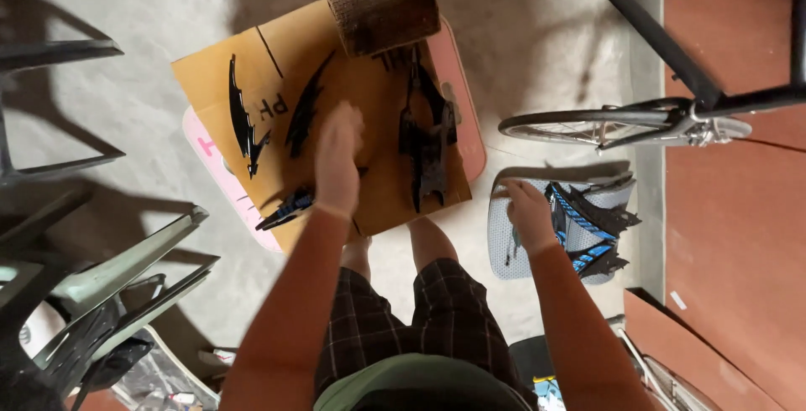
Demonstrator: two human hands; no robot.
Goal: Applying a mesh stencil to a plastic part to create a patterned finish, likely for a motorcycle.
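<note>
Several black cutouts (242, 117) lie on the cardboard (369, 92); more wait in the tray (504, 243).
Your left hand (336, 155) hovers blurred, grip unclear; your right hand (527, 209) rests on the tray's pile.

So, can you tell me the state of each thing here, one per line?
left hand: open, palm down on cardboard sheet
right hand: resting on grey basket
black cut-out pieces: lying flat
bicycle wheel: upright
brown pad: lying on cardboard's edge
</note>
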